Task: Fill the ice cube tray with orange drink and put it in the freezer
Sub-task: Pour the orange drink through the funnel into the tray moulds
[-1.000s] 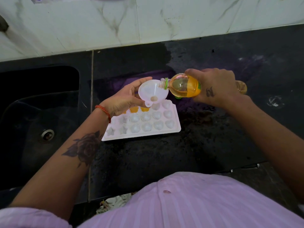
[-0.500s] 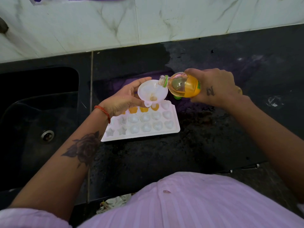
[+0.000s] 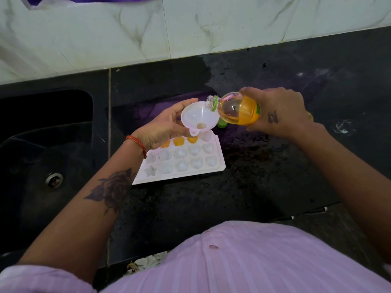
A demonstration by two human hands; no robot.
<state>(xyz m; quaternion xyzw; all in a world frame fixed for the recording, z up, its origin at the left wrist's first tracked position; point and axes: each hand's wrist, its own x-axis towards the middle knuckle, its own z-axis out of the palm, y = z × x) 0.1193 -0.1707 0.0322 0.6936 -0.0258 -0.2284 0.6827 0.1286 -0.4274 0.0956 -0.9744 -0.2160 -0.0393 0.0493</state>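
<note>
Filling is barely begun, we judge: the tray (image 3: 184, 163) lies flat on the counter (image 3: 264, 187) beside the sink (image 3: 46, 144), with only three far-row pockets showing orange and the nearer rows pale. Our left hand (image 3: 163, 127) is closed around the funnel (image 3: 200, 118) above that far row; our right hand (image 3: 277, 112) is wrapped round the tilted bottle (image 3: 237, 109), its mouth over the funnel's rim. Most pockets and the freezer trip remain.
</note>
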